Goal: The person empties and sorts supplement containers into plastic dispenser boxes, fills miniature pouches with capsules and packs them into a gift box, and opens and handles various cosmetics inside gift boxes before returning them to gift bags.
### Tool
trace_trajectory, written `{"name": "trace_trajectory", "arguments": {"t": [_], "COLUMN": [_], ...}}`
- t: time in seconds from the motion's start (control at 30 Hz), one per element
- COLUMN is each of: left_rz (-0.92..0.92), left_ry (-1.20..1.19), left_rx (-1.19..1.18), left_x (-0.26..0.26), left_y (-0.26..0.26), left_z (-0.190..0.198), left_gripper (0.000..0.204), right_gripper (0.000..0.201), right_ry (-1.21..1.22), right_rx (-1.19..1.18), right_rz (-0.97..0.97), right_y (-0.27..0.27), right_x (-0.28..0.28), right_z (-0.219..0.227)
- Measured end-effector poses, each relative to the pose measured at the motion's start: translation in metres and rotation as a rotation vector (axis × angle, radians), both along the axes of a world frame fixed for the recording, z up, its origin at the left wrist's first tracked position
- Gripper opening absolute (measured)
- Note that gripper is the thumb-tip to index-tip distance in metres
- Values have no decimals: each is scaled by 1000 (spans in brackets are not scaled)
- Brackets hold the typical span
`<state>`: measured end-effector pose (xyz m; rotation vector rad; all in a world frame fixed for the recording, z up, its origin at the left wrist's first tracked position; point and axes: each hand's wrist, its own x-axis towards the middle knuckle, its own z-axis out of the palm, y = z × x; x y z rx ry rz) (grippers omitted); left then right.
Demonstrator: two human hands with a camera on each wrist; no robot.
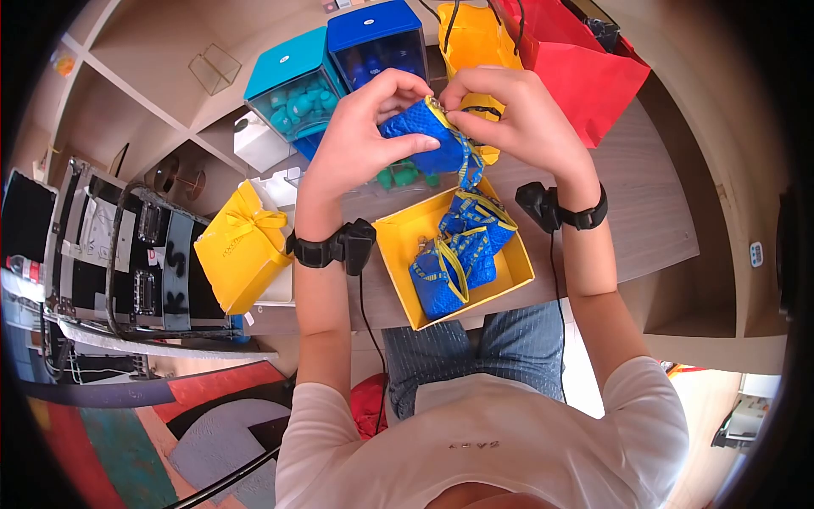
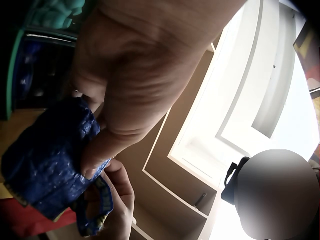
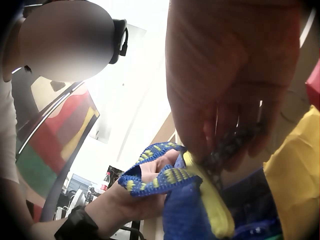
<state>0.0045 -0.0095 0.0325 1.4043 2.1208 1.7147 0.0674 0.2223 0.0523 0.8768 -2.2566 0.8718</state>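
In the head view my left hand point(image 1: 356, 131) grips a small blue woven pouch point(image 1: 415, 123) with yellow edging, thumb across its side. My right hand point(image 1: 534, 119) pinches at the pouch's yellow-trimmed end, where a metal chain point(image 3: 232, 145) runs under the fingers in the right wrist view. A blue strap with yellow marks point(image 3: 160, 187) hangs loose from the pouch. Below both hands, an open yellow box point(image 1: 398, 293) holds more such blue pouches point(image 1: 437, 288) with patterned straps. The left wrist view shows the crinkled side of the held pouch point(image 2: 50, 155) beside the thumb.
Behind the hands stand a teal-lidded container point(image 1: 288, 64) and a dark blue one point(image 1: 373, 30). Yellow point(image 1: 475, 38) and red point(image 1: 577, 76) paper bags are at the back right. A yellow ribboned box lid point(image 1: 242, 246) leans at the left, near an open metal case point(image 1: 127, 246).
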Motion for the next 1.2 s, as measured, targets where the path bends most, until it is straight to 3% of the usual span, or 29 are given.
{"name": "trace_trajectory", "arguments": {"t": [0.27, 0.37, 0.53, 0.73, 0.83, 1.2], "left_rz": [-15, -2, -8, 113, 145, 163], "left_ry": [16, 22, 39, 76, 23, -22], "left_rx": [-28, -32, -32, -45, -22, 205], "left_x": [0, -1, -2, 1, 2, -5], "left_y": [-1, -1, 1, 1, 1, 5], "left_z": [-1, 0, -2, 3, 3, -2], "left_gripper": [50, 49, 46, 39, 38, 35], "right_gripper": [15, 18, 23, 18, 16, 13], "right_ry": [1, -105, -21, 72, 155, 101], "right_rx": [-71, -86, -70, -39, 4, 10], "right_rz": [83, 75, 13, -56, -122, -165], "right_y": [0, 3, 6, 4, 3, -2], "right_x": [-2, -1, -5, -6, -9, 0], "right_z": [0, 0, -2, -2, -7, -3]}}
